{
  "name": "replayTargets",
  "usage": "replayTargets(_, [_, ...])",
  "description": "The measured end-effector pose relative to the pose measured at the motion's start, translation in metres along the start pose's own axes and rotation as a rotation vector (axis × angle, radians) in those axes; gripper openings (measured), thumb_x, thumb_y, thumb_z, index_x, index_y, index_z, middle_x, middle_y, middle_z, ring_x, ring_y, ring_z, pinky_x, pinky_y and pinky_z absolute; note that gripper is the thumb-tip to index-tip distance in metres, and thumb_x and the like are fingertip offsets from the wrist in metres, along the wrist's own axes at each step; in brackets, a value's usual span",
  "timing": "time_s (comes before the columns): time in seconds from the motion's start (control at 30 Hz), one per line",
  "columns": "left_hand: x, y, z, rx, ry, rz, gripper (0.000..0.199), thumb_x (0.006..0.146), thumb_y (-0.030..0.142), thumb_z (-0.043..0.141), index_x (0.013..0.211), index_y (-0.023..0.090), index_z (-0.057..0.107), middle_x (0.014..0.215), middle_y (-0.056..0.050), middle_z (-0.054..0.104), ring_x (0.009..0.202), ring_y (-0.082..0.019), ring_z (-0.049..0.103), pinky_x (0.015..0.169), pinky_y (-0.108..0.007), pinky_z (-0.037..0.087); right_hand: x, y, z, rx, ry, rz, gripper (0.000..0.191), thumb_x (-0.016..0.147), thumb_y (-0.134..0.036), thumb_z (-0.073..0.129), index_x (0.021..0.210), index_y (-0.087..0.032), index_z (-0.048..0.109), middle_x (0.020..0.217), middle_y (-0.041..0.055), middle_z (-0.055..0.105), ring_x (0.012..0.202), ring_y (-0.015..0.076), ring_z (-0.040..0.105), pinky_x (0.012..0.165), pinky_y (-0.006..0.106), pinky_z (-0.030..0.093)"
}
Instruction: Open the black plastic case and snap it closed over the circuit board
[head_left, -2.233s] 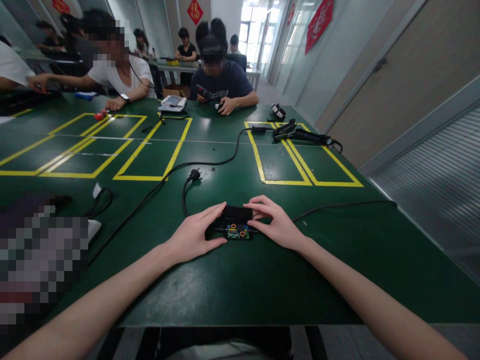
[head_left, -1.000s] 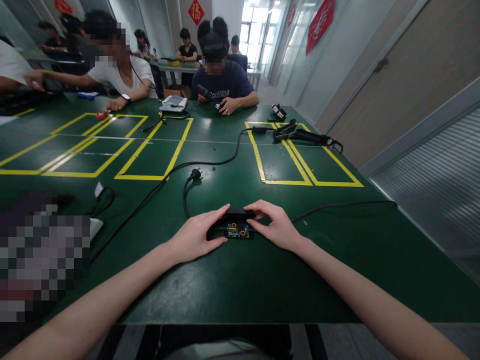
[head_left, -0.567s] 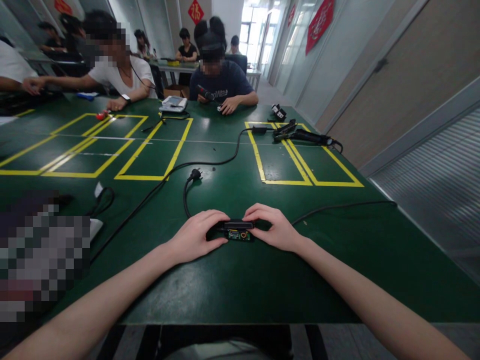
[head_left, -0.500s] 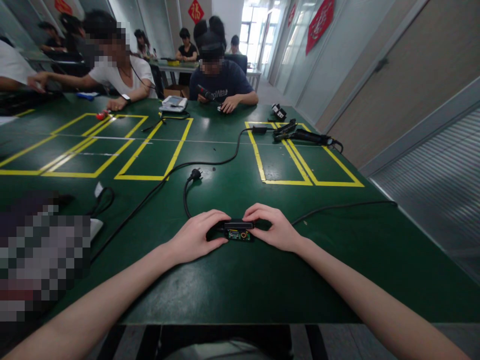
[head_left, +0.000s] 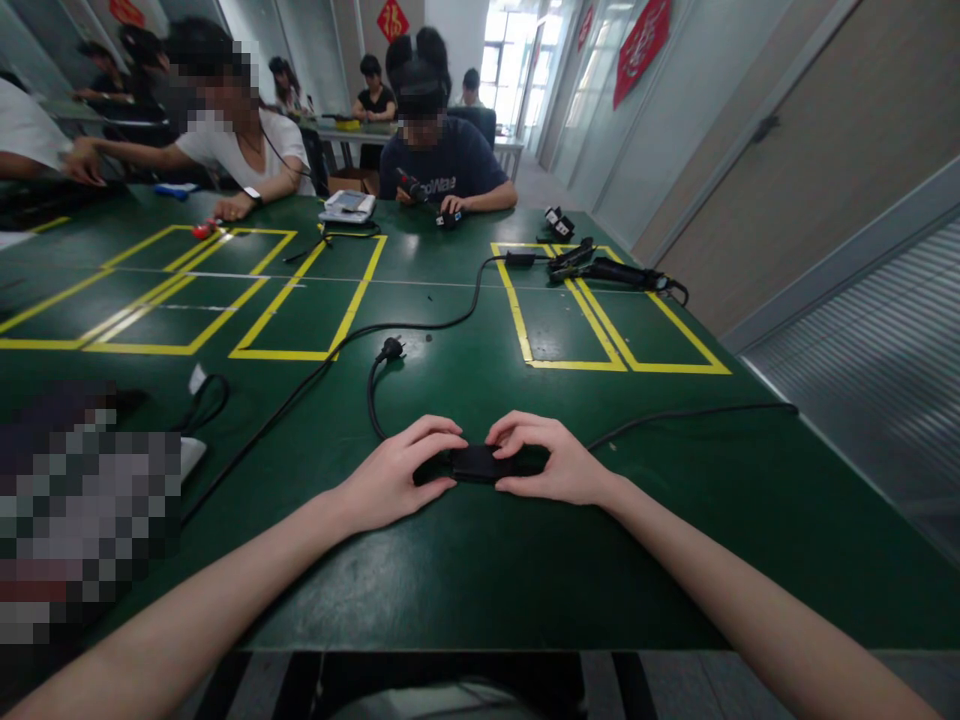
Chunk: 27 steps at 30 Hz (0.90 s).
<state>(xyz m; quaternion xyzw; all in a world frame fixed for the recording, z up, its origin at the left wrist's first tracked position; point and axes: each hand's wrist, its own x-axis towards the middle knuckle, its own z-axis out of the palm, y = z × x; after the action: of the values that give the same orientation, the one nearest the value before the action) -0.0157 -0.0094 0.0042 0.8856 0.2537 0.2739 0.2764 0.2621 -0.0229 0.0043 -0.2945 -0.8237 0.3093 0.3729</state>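
Note:
A small black rectangular plastic case (head_left: 478, 463) lies on the green table right in front of me, its lid covering the circuit board inside. My left hand (head_left: 405, 465) grips its left end between thumb and fingers. At the other end, my right hand (head_left: 551, 460) pinches the case, with the index finger on top and the thumb at the near edge. A black cable with a plug (head_left: 390, 349) curves away beyond my left hand. Another black cable (head_left: 682, 411) runs out to the right from behind my right hand.
Yellow tape rectangles mark the green table (head_left: 480, 580). Farther off lie a black hair-straightener-like tool (head_left: 619, 272) and an inline box (head_left: 520, 259) on a long cable. A blurred-out item (head_left: 82, 520) sits at left. Across the table, a person in a dark shirt (head_left: 450, 165) handles small parts.
The lid, tilted up half a second ago with the green circuit board showing beneath it, now lies flat over the board. My right index finger has come down onto the lid.

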Motion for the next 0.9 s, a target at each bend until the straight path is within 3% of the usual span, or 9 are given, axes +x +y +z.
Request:
replayTargets(0.3, [0.003, 0.001, 0.001, 0.004, -0.039, -0.041, 0.034, 0.092, 0.018, 0.066, 0.126, 0.022, 0.065, 0.123, -0.009, 0.069, 0.115, -0.023, 0.068, 0.102, -0.039, 0.058, 0.0, -0.003, 0.001, -0.084, -0.056, 0.002, 0.016, 0.084, -0.023, 0.079, 0.091, -0.022, 0.065, 0.11, 0.0091, 0.07, 0.099, 0.0214, 0.07, 0.086, 0.036, 0.058])
replayTargets(0.53, [0.005, 0.0, 0.005, 0.101, -0.044, -0.047, 0.03, 0.089, 0.023, 0.074, 0.118, 0.022, 0.066, 0.122, -0.009, 0.073, 0.113, -0.027, 0.068, 0.099, -0.044, 0.055, 0.0, -0.003, -0.001, -0.252, -0.132, -0.012, 0.033, 0.076, -0.019, 0.083, 0.1, -0.023, 0.061, 0.107, 0.0081, 0.072, 0.096, 0.0234, 0.069, 0.081, 0.036, 0.056])
replayTargets(0.7, [0.007, 0.003, 0.01, 0.21, -0.033, -0.053, 0.045, 0.091, 0.028, 0.073, 0.134, 0.024, 0.06, 0.136, -0.011, 0.068, 0.123, -0.029, 0.064, 0.104, -0.047, 0.052, 0.001, -0.004, 0.005, -0.328, -0.11, -0.011, 0.033, 0.074, -0.015, 0.075, 0.101, -0.023, 0.059, 0.103, 0.0075, 0.073, 0.092, 0.0238, 0.068, 0.078, 0.036, 0.055])
replayTargets(0.9, [0.011, 0.007, 0.012, 0.272, -0.098, -0.031, 0.04, 0.091, 0.018, 0.067, 0.131, 0.021, 0.063, 0.116, -0.008, 0.074, 0.105, -0.026, 0.067, 0.093, -0.04, 0.054, 0.002, -0.01, 0.01, -0.266, -0.087, 0.1, 0.03, 0.074, -0.019, 0.075, 0.099, -0.023, 0.06, 0.094, 0.004, 0.071, 0.082, 0.0204, 0.067, 0.074, 0.032, 0.053])
